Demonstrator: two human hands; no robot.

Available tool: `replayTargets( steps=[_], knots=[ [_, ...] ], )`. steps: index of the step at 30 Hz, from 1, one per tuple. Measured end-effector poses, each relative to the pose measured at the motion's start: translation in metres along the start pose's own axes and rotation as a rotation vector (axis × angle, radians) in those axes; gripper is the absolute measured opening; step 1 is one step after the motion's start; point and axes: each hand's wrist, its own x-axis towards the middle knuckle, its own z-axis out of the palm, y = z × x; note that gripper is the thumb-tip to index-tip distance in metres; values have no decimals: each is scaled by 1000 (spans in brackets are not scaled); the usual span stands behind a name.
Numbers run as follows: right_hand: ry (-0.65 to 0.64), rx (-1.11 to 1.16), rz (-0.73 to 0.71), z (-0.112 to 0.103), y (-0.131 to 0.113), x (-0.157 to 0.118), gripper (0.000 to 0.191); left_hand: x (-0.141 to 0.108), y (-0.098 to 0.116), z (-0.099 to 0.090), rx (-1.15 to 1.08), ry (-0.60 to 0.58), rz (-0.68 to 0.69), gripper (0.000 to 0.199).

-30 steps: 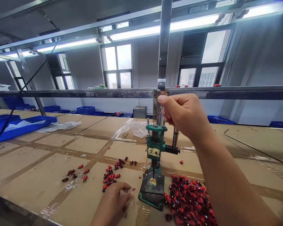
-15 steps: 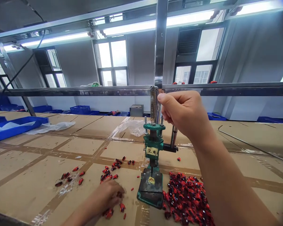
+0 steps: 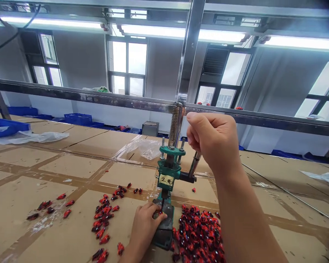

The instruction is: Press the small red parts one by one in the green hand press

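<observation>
A green hand press (image 3: pixel 167 171) with a tall spring and a paper label reading "2#" stands on the cardboard-covered table. My right hand (image 3: pixel 212 135) is closed in a fist around the top of its lever (image 3: pixel 195 162); the fingers hide the grip. At the press base, my left hand (image 3: pixel 146 224) pinches a small red-and-black part, mostly hidden by the fingertips, under the press's narrow punch (image 3: pixel 162 204). Right of the base lies a heap of shiny red-and-black parts (image 3: pixel 200 233). Several more such parts (image 3: pixel 105 210) are scattered left of my left hand.
Farther left lies a small group of the same parts (image 3: pixel 45 205). Crumpled clear plastic (image 3: pixel 149 149) rests behind the press. A blue tray (image 3: pixel 8 128) is at the left edge, and a thin metal rod (image 3: pixel 279 186) crosses the table on the right. A metal rail (image 3: pixel 120 103) runs behind.
My left hand has moved from the loose parts on the left to the press base, beneath the punch. My right hand stays on the lever. The view has shifted right and tilted.
</observation>
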Motion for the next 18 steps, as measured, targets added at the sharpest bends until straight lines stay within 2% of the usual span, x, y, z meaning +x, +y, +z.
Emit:
replayTargets(
  steps=[5, 8, 14, 18],
  knots=[
    [34, 26, -29, 3, 4, 0, 47, -2, -10, 6, 66, 106, 123, 15],
    [55, 33, -20, 5, 3, 0, 47, -2, -13, 4, 78, 122, 169, 17],
    [72, 36, -23, 6, 3, -3, 48, -5, -14, 6, 59, 43, 137, 14],
    [65, 50, -28, 5, 6, 1, 48, -5, -12, 10, -16, 103, 88, 16]
  ],
)
